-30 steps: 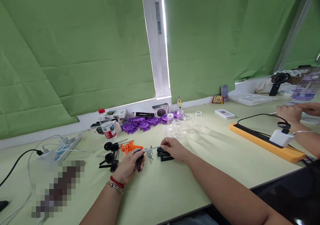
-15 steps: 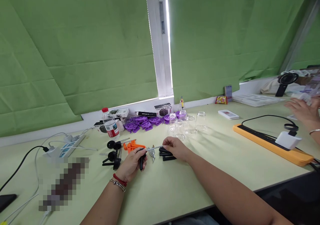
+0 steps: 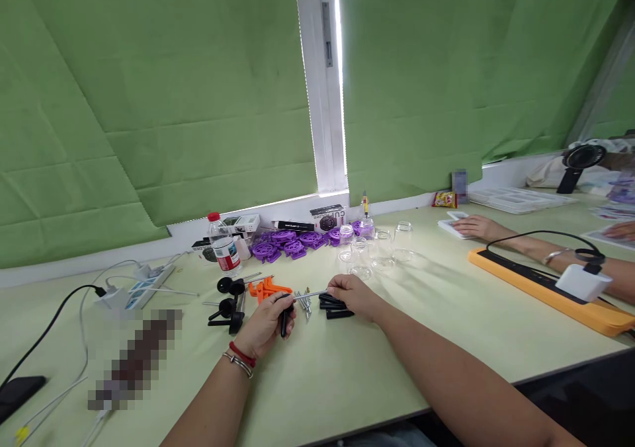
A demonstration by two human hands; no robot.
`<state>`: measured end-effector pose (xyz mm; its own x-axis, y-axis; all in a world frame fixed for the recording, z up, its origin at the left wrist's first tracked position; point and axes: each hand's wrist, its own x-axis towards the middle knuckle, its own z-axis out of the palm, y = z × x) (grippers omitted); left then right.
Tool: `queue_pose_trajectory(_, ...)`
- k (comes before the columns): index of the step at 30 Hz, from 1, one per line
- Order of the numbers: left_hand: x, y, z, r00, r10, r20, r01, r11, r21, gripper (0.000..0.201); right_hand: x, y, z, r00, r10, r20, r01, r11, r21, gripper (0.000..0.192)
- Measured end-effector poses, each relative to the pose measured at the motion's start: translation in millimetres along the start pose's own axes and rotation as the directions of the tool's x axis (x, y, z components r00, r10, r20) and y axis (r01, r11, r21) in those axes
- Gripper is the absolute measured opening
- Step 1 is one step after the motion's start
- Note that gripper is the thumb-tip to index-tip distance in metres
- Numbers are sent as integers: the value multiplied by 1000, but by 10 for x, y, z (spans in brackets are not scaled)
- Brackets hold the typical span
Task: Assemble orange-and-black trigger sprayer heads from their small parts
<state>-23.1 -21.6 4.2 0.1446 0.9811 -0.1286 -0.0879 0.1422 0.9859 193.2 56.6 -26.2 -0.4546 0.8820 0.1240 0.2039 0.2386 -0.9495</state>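
The left hand (image 3: 265, 325) grips a black handle (image 3: 284, 320) while the right hand (image 3: 353, 295) pinches its thin metal rod (image 3: 307, 294) above the green desk (image 3: 347, 367).

One view only, worn on the head, looks forward and down across the worktop (image 3: 347, 367) toward the green blinds (image 3: 173, 103). It sits close above the person's forearms; the window post (image 3: 325, 83) stands just right of centre.
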Motion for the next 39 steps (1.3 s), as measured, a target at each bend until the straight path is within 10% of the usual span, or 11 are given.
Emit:
queue_pose_trajectory(8, 15, -20, 13, 1000, 0, -12, 0, 1000, -10, 26, -4, -4, 2, 1000, 4, 3, -4, 1000, -5, 19)
queue_pose_trajectory(13, 17, 112, -65, 970, 47, -239, -54, 998, -22, 26, -37, -53, 2, 999, -29, -45, 28, 999, -14, 22)
queue_pose_trajectory(21, 198, 720, -808, 659, 284, -697, 41, 911, 409, 26, -72, -121, -6, 999, 13, -50, -15, 999, -51, 20)
queue_pose_trajectory(28, 554, 574, -1245, 530, 324, -783, 343, 763, 548, 25, -73, -108, -7, 999, 15, -30, -17, 996, -83, 24)
queue_pose_trajectory(39, 621, 360, -1433, 553, 376, -744, 579, 469, 667, 53, -90, -138, -3, 1000, 19, -10, -20, 997, -78, 25)
